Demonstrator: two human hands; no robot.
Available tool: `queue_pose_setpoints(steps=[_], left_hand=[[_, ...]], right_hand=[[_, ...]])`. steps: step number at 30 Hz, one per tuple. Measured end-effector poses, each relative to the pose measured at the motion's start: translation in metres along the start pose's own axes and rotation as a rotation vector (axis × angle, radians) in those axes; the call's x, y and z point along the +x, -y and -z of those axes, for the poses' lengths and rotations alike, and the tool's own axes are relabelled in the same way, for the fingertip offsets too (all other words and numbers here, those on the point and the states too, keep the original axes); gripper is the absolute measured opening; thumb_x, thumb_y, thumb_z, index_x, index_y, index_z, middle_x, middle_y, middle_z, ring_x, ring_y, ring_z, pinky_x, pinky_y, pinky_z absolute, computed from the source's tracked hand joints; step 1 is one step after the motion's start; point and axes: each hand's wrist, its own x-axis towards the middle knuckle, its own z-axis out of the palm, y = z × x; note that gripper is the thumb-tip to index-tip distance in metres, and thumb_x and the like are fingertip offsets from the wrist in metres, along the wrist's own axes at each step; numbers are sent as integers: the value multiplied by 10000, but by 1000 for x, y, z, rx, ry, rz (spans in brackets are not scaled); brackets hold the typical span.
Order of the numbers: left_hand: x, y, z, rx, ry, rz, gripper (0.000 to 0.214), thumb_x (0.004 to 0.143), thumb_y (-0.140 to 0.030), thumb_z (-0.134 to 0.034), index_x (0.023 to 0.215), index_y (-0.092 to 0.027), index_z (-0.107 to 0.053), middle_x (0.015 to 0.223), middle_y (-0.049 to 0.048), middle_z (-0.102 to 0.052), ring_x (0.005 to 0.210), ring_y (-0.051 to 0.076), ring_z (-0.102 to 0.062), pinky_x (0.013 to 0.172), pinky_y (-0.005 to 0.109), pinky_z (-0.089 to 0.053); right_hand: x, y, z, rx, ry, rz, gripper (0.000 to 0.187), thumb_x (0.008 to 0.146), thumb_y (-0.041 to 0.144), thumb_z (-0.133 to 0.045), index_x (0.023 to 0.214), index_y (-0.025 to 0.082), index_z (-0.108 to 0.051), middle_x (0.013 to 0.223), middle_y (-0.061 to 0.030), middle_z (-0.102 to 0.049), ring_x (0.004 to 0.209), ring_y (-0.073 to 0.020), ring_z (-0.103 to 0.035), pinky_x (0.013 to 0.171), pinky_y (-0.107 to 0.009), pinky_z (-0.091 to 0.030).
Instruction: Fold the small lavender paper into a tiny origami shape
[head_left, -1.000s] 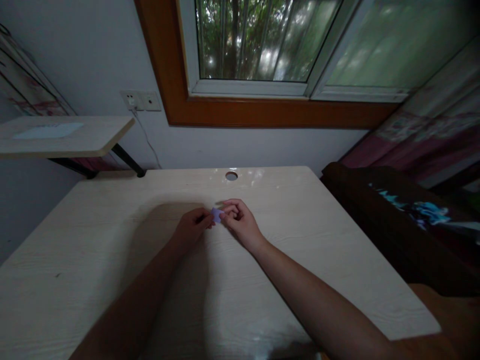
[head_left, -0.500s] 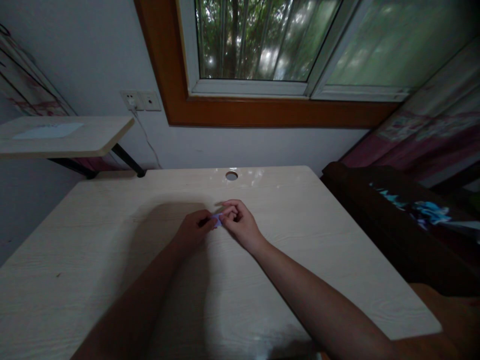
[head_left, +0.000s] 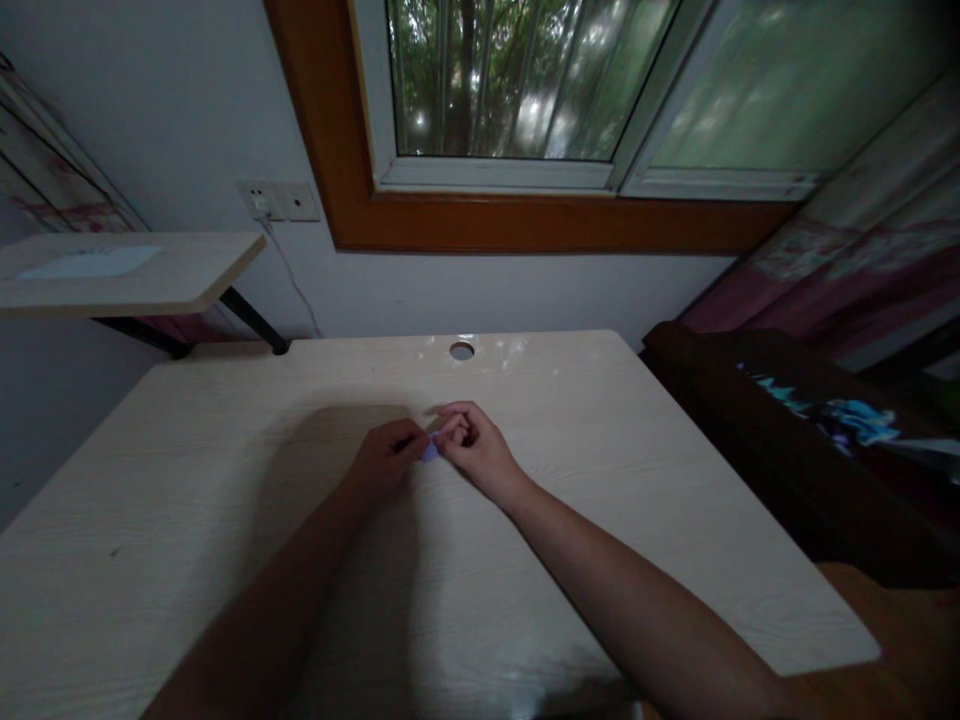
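Observation:
Between my two hands is a small purple piece of paper, partly covered by the fingers. My left hand is closed in a pinch on its left side, thumb and forefinger together. From the right, my right hand pinches the piece's other edge with thumb and forefinger, its other fingers curled above. Both hands are low over the pale wooden desk. How the paper is folded is too small to make out.
A raised shelf with a white sheet stands at the left rear. The desk has a round cable hole near its back edge. To the right, a dark piece of furniture holds crumpled blue items.
The fingertips have shifted slightly on the purple paper, and more of it now shows below them. Both hands stay in nearly the same place.

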Motion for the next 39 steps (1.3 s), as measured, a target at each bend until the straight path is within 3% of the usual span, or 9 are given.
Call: queue_pose_setpoints(steps=[19, 26, 33, 39], left_hand=[[0, -5, -1, -69, -9, 27, 319, 904, -371, -493, 707, -156, -622, 676, 0, -601, 628, 135, -524, 609, 234, -394], [1, 1, -2, 50, 9, 29, 288, 834, -414, -608, 727, -150, -648, 648, -3, -602, 617, 137, -525, 589, 237, -374], [1, 0, -2, -137, -15, 128, 267, 819, -402, -625, 747, -148, -664, 678, 17, -663, 650, 152, -601, 627, 238, -436], [2, -2, -1, -181, -65, 130, 287, 827, -414, -625, 728, -148, -671, 681, 21, -673, 657, 148, -604, 648, 240, -447]], right_hand=[[3, 2, 1, 108, -25, -47, 348, 753, 278, -734, 1065, 231, -585, 736, 38, -605, 527, -92, -422, 506, -233, -310], [4, -3, 3, 141, -25, -49, 369, 754, 303, -745, 1078, 228, -585, 757, 25, -628, 531, -92, -439, 493, -229, -308], [2, 2, 3, 235, -39, -65, 279, 803, 303, -684, 1057, 232, -591, 785, 30, -619, 496, -72, -432, 442, -213, -318], [3, 1, 3, 194, -31, -62, 308, 790, 315, -702, 1063, 224, -591, 788, 25, -619, 525, -78, -449, 456, -211, -344]])
